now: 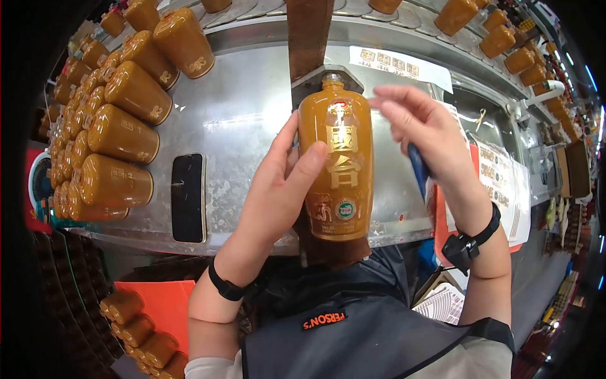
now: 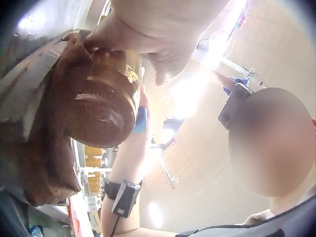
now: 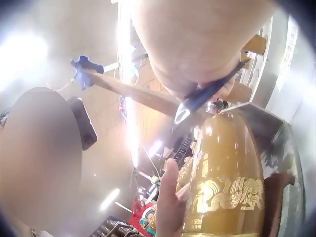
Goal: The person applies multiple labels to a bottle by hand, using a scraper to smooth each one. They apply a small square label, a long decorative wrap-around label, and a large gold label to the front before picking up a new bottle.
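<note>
A glossy amber-brown bottle (image 1: 341,189) with gold characters lies face up, its neck over a dark metal holder (image 1: 306,87) and its base by a brown cloth pad (image 1: 334,254). My left hand (image 1: 284,180) grips its left side, thumb across the front; the left wrist view shows the ribbed bottle base (image 2: 101,116). My right hand (image 1: 429,129), slightly blurred, is beside the bottle's shoulder with its fingertips towards the neck. Held in that hand is a slim blue tool (image 1: 418,165), whose shiny end (image 3: 182,113) shows in the right wrist view; I cannot tell its kind.
Many similar bottles (image 1: 120,132) stand packed at the left. A black phone (image 1: 189,198) lies on the metal table. Label sheets (image 1: 502,177) lie over a red sheet at the right, another label strip (image 1: 401,63) behind. A conveyor (image 1: 404,19) with bottles runs along the back.
</note>
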Motion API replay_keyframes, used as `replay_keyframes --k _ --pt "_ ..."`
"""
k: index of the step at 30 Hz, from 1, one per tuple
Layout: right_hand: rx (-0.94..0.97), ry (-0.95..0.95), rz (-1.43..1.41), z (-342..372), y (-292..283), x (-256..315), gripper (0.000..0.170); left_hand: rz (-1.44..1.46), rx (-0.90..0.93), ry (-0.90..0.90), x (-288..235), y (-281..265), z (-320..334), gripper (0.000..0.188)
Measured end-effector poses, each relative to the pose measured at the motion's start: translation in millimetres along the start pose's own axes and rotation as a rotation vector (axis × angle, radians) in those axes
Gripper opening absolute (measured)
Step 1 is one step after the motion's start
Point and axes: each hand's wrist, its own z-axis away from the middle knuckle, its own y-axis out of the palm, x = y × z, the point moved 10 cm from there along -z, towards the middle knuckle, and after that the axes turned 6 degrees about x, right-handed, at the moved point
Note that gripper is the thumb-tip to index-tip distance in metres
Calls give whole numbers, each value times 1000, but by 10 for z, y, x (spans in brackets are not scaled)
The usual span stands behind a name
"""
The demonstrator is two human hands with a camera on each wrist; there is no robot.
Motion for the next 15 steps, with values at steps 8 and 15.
replay_keyframes --k 8,15 --pt "104 32 -171 12 287 -236 71 -65 -6 30 -40 49 -101 55" --pt "147 27 -64 -20 313 -222 73 -75 26 -1 -7 35 -153 58"
